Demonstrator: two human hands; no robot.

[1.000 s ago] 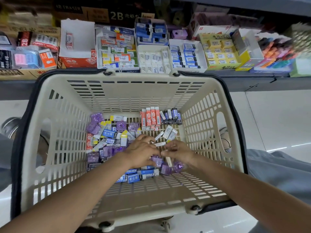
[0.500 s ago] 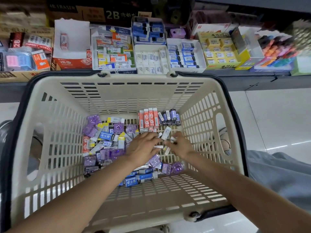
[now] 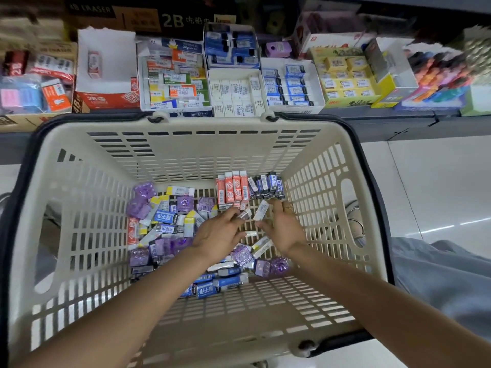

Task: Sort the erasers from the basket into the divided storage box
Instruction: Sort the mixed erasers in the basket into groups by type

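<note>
Head view: each hand's grip, left hand (image 3: 220, 232) and right hand (image 3: 283, 229), pinches a white eraser (image 3: 261, 210) in the basket (image 3: 186, 144); gather matching ones before lifting.

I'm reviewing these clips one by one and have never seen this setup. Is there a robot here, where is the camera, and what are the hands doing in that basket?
There is no robot: a person works with bare hands, and the single wide-angle camera sits on their head, looking down. The beige basket holds loose erasers: purple ones, blue ones, plus a neat row of red erasers and dark blue erasers at the far side. The left hand pinches a small white eraser; the right hand holds another white eraser. Behind the basket, a shelf carries open boxes of sorted erasers, including a white divided box.
</note>
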